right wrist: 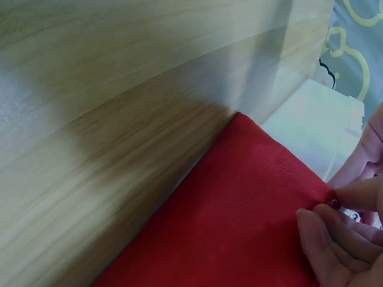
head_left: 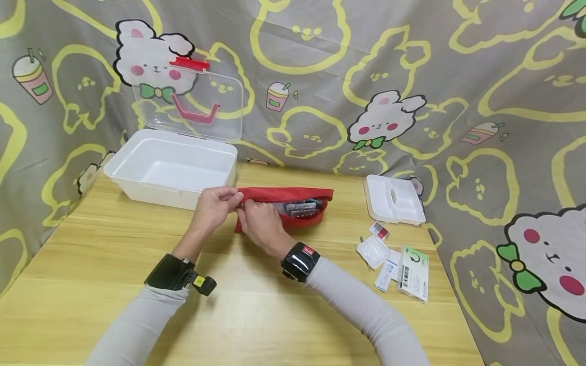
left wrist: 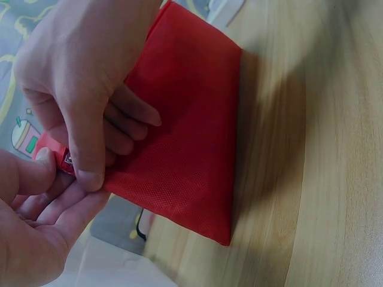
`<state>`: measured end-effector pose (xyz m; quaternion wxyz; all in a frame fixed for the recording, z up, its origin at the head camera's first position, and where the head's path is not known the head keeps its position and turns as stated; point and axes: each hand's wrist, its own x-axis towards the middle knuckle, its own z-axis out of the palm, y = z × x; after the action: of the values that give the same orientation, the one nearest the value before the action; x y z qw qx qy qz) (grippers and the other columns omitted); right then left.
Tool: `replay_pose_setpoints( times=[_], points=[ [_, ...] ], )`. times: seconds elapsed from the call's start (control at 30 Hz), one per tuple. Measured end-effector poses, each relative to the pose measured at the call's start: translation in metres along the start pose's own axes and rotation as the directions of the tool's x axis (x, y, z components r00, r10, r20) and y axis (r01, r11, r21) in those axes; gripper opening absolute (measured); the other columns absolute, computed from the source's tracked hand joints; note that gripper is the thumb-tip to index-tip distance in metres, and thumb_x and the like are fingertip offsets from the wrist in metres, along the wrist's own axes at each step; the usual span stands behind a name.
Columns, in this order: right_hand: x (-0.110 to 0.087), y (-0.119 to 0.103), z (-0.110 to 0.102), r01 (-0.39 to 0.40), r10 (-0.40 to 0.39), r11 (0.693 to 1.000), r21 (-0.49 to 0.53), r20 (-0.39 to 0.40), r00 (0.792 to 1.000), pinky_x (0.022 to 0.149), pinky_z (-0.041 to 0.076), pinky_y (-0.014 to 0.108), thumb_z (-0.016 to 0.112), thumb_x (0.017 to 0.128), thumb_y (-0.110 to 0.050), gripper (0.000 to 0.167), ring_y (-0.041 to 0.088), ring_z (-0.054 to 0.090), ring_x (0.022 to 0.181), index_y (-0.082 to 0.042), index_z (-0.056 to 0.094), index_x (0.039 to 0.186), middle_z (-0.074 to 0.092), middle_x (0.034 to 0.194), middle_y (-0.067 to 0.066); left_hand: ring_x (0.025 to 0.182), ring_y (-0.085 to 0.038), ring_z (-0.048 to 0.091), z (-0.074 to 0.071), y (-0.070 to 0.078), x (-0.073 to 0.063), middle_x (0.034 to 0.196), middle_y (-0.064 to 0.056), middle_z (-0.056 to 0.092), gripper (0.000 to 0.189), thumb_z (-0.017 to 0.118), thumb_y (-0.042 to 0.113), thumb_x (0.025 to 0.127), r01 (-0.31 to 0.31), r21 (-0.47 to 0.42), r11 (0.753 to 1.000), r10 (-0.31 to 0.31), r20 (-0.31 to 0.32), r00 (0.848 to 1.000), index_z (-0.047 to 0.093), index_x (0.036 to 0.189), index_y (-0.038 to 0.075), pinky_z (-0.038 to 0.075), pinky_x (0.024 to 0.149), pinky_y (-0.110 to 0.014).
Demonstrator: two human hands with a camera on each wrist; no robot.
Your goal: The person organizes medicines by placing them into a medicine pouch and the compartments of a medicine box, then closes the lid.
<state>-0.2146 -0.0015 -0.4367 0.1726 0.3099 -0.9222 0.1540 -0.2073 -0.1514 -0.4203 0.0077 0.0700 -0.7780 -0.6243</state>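
Observation:
A red zip pouch [head_left: 286,194] is held over the wooden table, its long opening gaping on the right. Inside show a silvery blister pack [head_left: 301,208] and other small items, partly hidden. With thumb and fingers, my left hand [head_left: 212,208] pinches the pouch's left top corner. My right hand [head_left: 265,226] grips the edge just beside it, with thumb and fingertips at the zipper's end. A small metal zipper piece [left wrist: 67,160] peeks out between the two hands in the left wrist view. The pouch's plain red side [right wrist: 239,209] fills much of the right wrist view.
Behind on the left stands a white box [head_left: 155,190] with its clear lid [head_left: 220,109] raised. At right lie a white divided tray [head_left: 382,206], small packets [head_left: 373,251] and a green-and-white medicine box [head_left: 413,274]. A patterned curtain [head_left: 311,137] hangs behind the table.

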Motion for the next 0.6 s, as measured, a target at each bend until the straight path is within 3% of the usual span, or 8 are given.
replay_pose_setpoints(
  times=[0.27,0.47,0.6],
  points=[
    [-0.0028,0.0047,0.0019,0.015,-0.012,0.997,0.081,-0.039,0.999,0.048,0.045,0.024,0.056,0.1,-0.019,0.023,0.014,0.059,0.056,-0.013,0.061,0.079,0.052,0.061,-0.004,0.091,-0.008,0.073,0.0005,-0.0019,0.0021,0.117,-0.025,0.072,0.026,0.065,0.013,0.1,-0.007,-0.017,1.0,0.007,-0.004,1.0,0.071,0.117,-0.006,0.061,0.086,-0.026],
    [-0.0048,0.0058,0.0026,0.004,-0.001,0.998,0.059,-0.06,0.998,0.047,0.043,0.024,0.053,0.101,-0.021,0.025,0.014,0.057,0.058,-0.013,0.058,0.079,0.052,0.063,-0.004,0.112,-0.026,0.07,-0.0006,-0.0043,0.0006,0.121,-0.021,0.072,0.028,0.069,0.013,0.097,-0.038,0.057,0.998,0.036,0.03,0.999,0.071,0.121,-0.001,0.057,0.1,-0.038],
    [-0.0052,0.0062,0.0019,-0.003,0.006,0.999,0.049,-0.05,0.999,0.047,0.044,0.024,0.051,0.102,-0.021,0.025,0.015,0.057,0.057,-0.013,0.056,0.08,0.053,0.066,-0.003,0.111,-0.031,0.071,-0.0001,-0.0046,-0.0005,0.117,-0.02,0.073,0.027,0.071,0.012,0.095,-0.038,0.087,0.996,0.035,0.028,0.999,0.072,0.12,0.0,0.056,0.099,-0.043]
  ],
)
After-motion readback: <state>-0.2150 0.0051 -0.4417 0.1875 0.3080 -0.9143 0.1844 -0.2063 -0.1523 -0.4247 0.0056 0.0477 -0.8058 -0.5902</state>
